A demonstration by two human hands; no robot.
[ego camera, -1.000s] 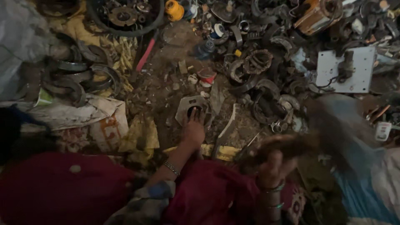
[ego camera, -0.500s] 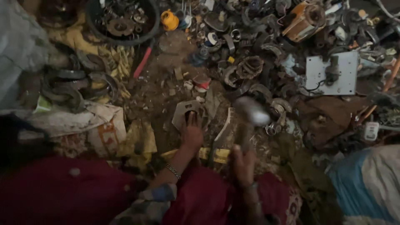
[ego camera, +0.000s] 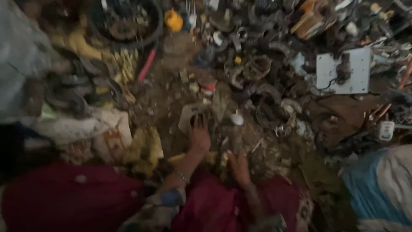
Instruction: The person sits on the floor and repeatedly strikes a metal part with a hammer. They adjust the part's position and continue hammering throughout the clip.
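Note:
My left hand (ego camera: 200, 136) lies flat on a small grey metal part (ego camera: 187, 117) resting on the dirt floor, fingers pointing away from me. My right hand (ego camera: 238, 166) grips the handle of a hammer (ego camera: 235, 121), whose pale head is down just right of the metal part, blurred by motion. I cannot tell whether the head touches the part. Red cloth (ego camera: 214, 206) covers my legs below both hands.
Heaps of scrap metal rings and motor parts (ego camera: 262, 68) lie ahead and to the right. A grey plate with a fitting (ego camera: 358, 73) sits far right. A round tray of scrap (ego camera: 124, 21) is at the back left, a sack (ego camera: 81, 129) to the left, and blue-and-white cloth (ego camera: 382, 189) to the right.
My right hand has swung the hammer from a raised spot at the right down and leftward, next to the metal part. The left hand has stayed on the part.

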